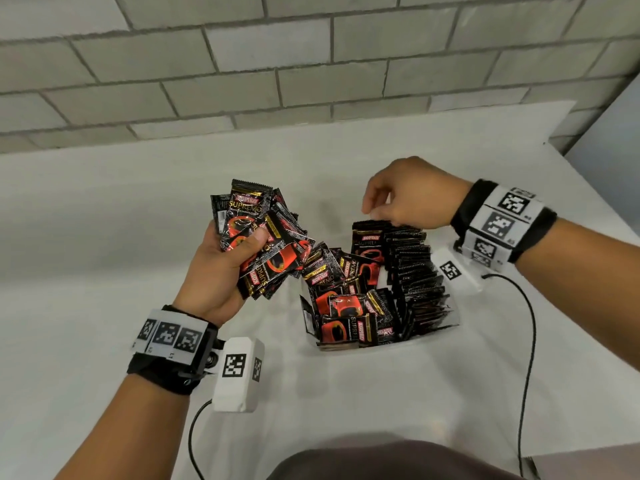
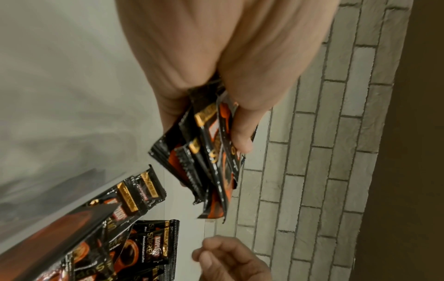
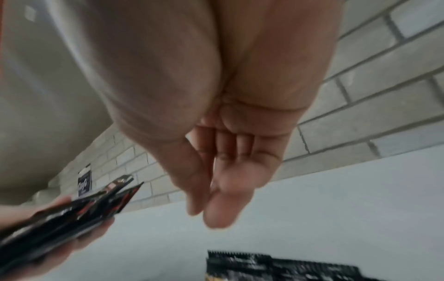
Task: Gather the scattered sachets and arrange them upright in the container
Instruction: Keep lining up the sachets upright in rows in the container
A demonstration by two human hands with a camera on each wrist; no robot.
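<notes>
My left hand (image 1: 242, 247) grips a fanned bundle of black and red coffee sachets (image 1: 256, 216), thumb pressed on top, held left of the container. The left wrist view shows this bundle (image 2: 206, 161) edge-on in the hand (image 2: 206, 129). The clear container (image 1: 454, 323) holds a row of upright sachets (image 1: 412, 268) along its right side and a jumble of loose sachets (image 1: 346, 306) on its left. My right hand (image 1: 384, 209) hovers at the far end of the upright row with fingers loosely bent and nothing in them. The right wrist view shows the empty hand (image 3: 216, 199) above the row's tops (image 3: 276, 266).
A white table (image 1: 104, 237) stands against a grey brick wall (image 1: 311, 64). Its right edge runs close behind my right wrist. Black cables (image 1: 526, 341) trail from both wrist cameras across the near table. Dark clothing (image 1: 381, 459) shows at the bottom edge.
</notes>
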